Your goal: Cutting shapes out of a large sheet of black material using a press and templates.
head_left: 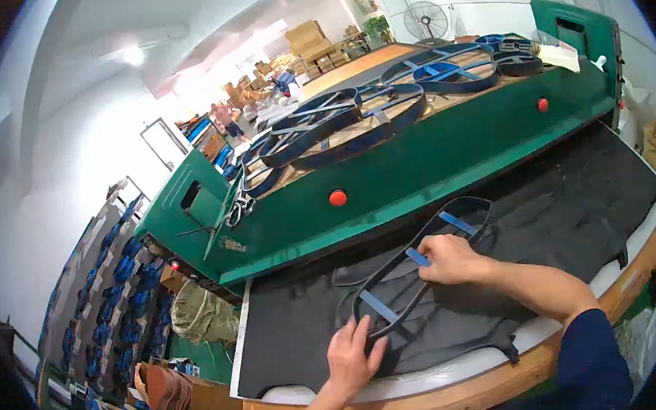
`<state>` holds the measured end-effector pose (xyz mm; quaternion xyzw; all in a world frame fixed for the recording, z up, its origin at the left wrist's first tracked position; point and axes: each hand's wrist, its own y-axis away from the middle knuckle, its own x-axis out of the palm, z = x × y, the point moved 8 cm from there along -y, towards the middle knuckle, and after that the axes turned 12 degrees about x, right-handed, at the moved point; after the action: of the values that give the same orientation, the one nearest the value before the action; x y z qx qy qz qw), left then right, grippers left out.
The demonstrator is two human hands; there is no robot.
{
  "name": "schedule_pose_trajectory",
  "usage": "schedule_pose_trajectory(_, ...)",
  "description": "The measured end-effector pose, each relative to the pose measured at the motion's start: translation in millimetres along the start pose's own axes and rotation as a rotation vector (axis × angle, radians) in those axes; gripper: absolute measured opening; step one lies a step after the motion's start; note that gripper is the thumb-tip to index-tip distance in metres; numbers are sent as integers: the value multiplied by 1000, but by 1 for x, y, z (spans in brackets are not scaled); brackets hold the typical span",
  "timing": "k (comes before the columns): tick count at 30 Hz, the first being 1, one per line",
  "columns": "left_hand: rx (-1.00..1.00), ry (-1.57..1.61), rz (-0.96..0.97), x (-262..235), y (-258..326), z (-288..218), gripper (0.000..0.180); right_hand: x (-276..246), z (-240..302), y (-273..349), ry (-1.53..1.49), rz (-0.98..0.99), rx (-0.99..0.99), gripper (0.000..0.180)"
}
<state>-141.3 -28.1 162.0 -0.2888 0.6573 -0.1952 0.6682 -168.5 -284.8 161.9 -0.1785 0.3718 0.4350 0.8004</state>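
A sole-shaped cutting die point(380, 306), a dark metal band with blue crossbars, lies at a slant on a black sheet of material point(559, 202). My right hand point(452, 260) is closed on the die's middle crossbar, fingers curled over it. At the die's near end rests my left hand point(353, 359), fingers spread and their tips at or just beside the band. Whether those tips press on the metal or on the sheet, I cannot tell. Cut-out notches show along the sheet's near edge.
Behind the sheet spans a green press beam point(431, 147) with red buttons. Several more cutting dies point(311, 133) lie on top of it. A wooden edge point(436, 404) borders the near side. At the left stand a rack of blue dies point(112, 299) and a cardboard box point(213, 405).
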Motion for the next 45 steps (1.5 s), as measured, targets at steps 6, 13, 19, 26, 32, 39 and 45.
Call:
schedule_pose_trajectory(6,91,252,-203,-20,32,-35,72,-118,43,38,48,-262,-373,22)
schedule_pose_trajectory(13,-238,126,-55,-7,121,-21,55,-211,73,0,-192,-38,-335,19)
schedule_pose_trajectory(19,-328,-12,93,1,149,-38,56,-228,108,1,-64,-94,-319,21)
schedule_pose_trajectory(26,-339,-52,27,7,157,-37,54,-272,124,-44,-44,-261,-402,19)
schedule_pose_trajectory(32,-338,-78,7,10,156,-37,47,-297,79,-149,96,-327,-300,19)
schedule_pose_trajectory(39,-364,-105,-11,15,161,-29,45,-295,45,-209,52,-351,-178,21)
schedule_pose_trajectory(45,-383,-92,18,16,158,-30,43,-301,12,-241,64,-401,-202,20)
